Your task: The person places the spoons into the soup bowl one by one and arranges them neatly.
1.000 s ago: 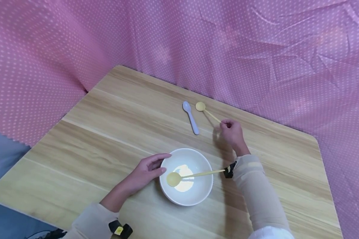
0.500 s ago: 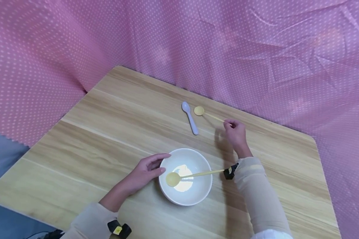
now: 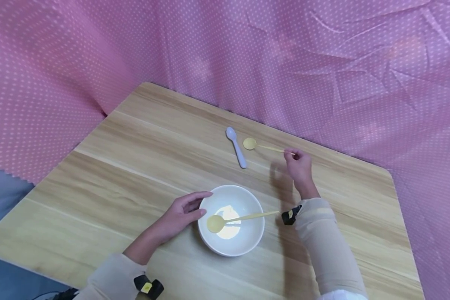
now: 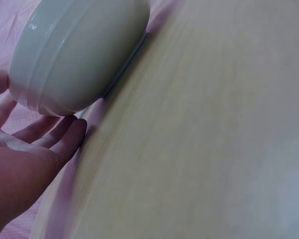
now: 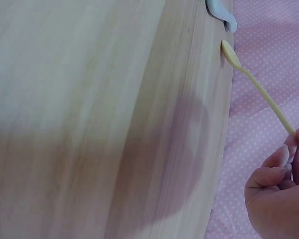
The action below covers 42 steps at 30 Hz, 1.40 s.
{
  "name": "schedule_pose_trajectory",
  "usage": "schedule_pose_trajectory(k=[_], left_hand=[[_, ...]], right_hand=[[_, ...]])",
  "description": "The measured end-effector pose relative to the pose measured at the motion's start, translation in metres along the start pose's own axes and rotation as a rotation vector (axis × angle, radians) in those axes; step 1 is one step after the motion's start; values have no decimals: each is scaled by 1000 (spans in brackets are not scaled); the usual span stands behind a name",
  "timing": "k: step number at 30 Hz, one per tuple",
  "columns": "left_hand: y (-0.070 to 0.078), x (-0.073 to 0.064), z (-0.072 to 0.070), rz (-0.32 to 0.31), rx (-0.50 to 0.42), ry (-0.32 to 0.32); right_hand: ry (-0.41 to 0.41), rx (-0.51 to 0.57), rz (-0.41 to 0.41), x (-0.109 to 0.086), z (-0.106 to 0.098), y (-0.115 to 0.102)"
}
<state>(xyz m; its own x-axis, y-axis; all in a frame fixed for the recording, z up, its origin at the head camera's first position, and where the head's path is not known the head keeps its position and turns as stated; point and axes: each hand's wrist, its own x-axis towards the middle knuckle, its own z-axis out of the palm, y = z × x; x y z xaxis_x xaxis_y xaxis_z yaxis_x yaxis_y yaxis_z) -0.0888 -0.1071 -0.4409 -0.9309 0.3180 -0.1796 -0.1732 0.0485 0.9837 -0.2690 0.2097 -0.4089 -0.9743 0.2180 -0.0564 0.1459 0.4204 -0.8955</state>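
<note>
My right hand (image 3: 298, 166) pinches the handle end of a yellow spoon (image 3: 249, 143), and the spoon's round head points left. In the right wrist view this spoon slants away from the fingertips, its bowl low near the tabletop. My left hand (image 3: 178, 216) rests against the left side of a white bowl (image 3: 231, 247), thumb and index finger at its rim. The left wrist view shows the other fingers loosely extended along the bowl's outer wall. A second yellow spoon (image 3: 215, 223) lies across the bowl, its handle sticking out over the right rim.
Left of the pinched spoon, a lilac spoon (image 3: 236, 147) lies on the wooden table (image 3: 135, 166). Pink dotted cloth (image 3: 225, 54) hangs along the table's far and left edges.
My right hand has moved slightly right and drawn the spoon with it, swinging its head nearer and its handle flatter. The left hand still rests on the bowl.
</note>
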Motion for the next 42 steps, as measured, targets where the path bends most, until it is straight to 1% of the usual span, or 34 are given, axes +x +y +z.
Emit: schedule_pose_trajectory(k=[5,13,21,30,33,39,42], left_hand=[[0,1,0,-7,2,1],[-1,2,-1,-12,8,3],[-4,3,-2,3,2,-3],[-3,2,-2,8,-5,-8],[-4,2,-2,14,-3,-11],[-5,2,-3,19,-4,-12],[-6,3,-3,19,-4,-9]], right_hand=[[9,12,23,-1,-3,0],[2,38,23,-3,-7,-2],[1,82,45,-7,-11,-5],[11,122,41,-13,-15,-7],[5,154,49,-15,-17,-8],[-9,256,84,-22,-21,-12],[-17,286,87,-26,-23,-15]])
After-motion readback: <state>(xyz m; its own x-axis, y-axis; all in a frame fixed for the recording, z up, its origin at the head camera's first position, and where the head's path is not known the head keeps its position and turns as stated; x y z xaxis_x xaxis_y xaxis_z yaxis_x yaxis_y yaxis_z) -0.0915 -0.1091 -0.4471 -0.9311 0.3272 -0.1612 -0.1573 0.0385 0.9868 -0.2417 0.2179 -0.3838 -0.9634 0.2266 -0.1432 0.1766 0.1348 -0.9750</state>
